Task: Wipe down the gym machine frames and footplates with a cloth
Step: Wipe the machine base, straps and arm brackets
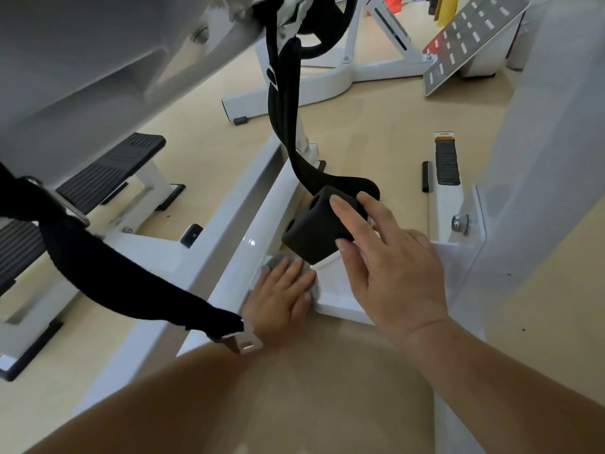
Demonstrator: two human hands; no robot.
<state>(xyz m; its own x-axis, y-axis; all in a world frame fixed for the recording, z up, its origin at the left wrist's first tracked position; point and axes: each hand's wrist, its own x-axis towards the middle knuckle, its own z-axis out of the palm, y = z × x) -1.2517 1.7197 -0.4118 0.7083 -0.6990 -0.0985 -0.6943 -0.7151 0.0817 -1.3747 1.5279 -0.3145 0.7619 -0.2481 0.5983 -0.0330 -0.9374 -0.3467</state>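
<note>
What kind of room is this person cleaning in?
Probably a gym: white machine frames, ribbed black footplates, and a slanted board with grip strips stand on the floor.

Place: this was a gym or fitness studio.
Frames: white-painted steel machine frames (209, 257) ran low across the floor, with a bolted bracket (460, 222) at the right.
Footplates: black ribbed footplates (108, 172) sat on white supports at the left.
Board: a tilted grey platform (471, 37) with pale grip strips stood at the far right.
Straps: black webbing straps (131, 273) with metal buckles hung from the machine overhead.
Padding: a black foam block (311, 231) hung on one strap.
Floor: a pale wood-toned floor (376, 126) lay under everything.
</note>
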